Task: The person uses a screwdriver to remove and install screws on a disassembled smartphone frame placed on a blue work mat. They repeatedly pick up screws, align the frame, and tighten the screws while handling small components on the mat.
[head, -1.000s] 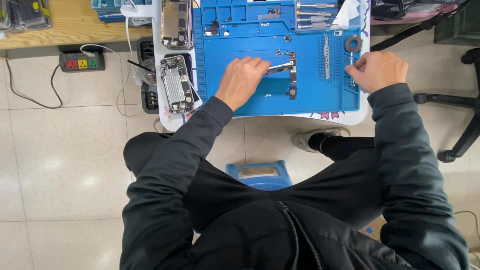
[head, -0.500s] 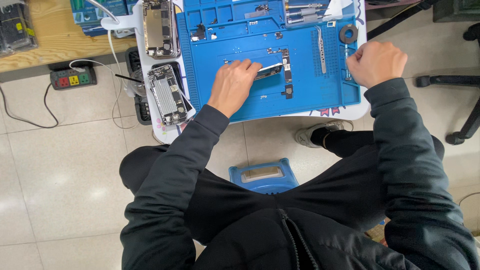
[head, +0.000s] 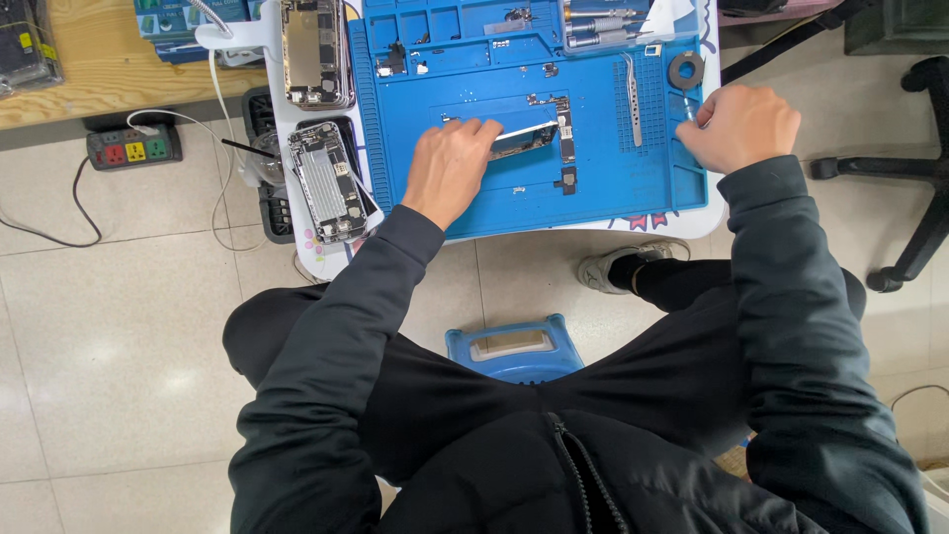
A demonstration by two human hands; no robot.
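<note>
- Phone part (head: 524, 139): thin, dark, glossy slab with a metal edge, tilted on the blue mat (head: 593, 198), under the left hand's fingertips.
- Left hand (head: 447, 168): fingers curled, pressing the part.
- Right hand (head: 739, 127): clenched around a slim tool (head: 689, 111).

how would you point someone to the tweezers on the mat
Start at the blue mat on the white table. Near its right side, between the left hand and the right hand, the tweezers lie on a ribbed patch, running top to bottom. They are slim, bare metal and pointed, unlike the round black ring beside them.
</note>
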